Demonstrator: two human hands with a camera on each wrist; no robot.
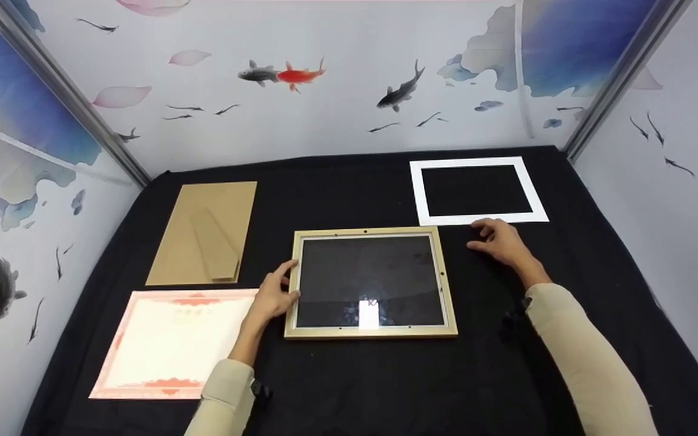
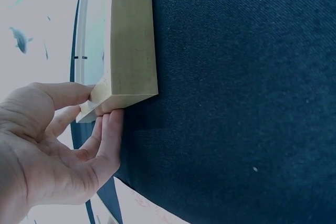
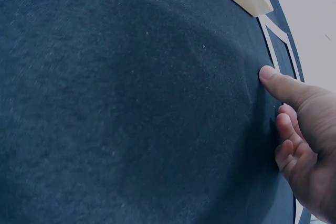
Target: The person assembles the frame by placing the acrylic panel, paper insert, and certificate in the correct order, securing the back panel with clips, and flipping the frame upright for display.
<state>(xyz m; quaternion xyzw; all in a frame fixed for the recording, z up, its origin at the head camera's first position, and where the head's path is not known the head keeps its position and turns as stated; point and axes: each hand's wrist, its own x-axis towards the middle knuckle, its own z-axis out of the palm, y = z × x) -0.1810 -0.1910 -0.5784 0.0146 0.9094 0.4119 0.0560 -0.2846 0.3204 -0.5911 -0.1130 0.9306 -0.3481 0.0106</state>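
Note:
A gold-edged picture frame (image 1: 371, 333) lies flat at the middle, with a dark, reflective pane inside its border. My left hand (image 1: 273, 295) holds its left side; in the left wrist view the thumb (image 2: 73, 93) is on the upper edge and the fingers (image 2: 111, 135) press the outer side. To the right of the frame, my right hand (image 1: 502, 243) has thumb and fingers apart with nothing between them. Its fingertips are right at the lower edge of a white rectangular mat (image 1: 540, 209) with a large cut-out.
A brown backing board (image 1: 173, 242) with an easel leg lies at the left. Below it lies a certificate sheet (image 1: 167, 345) with a red patterned border, partly behind my left hand. Black cloth (image 1: 385, 387) covers the table, and printed panels (image 1: 337, 121) enclose it.

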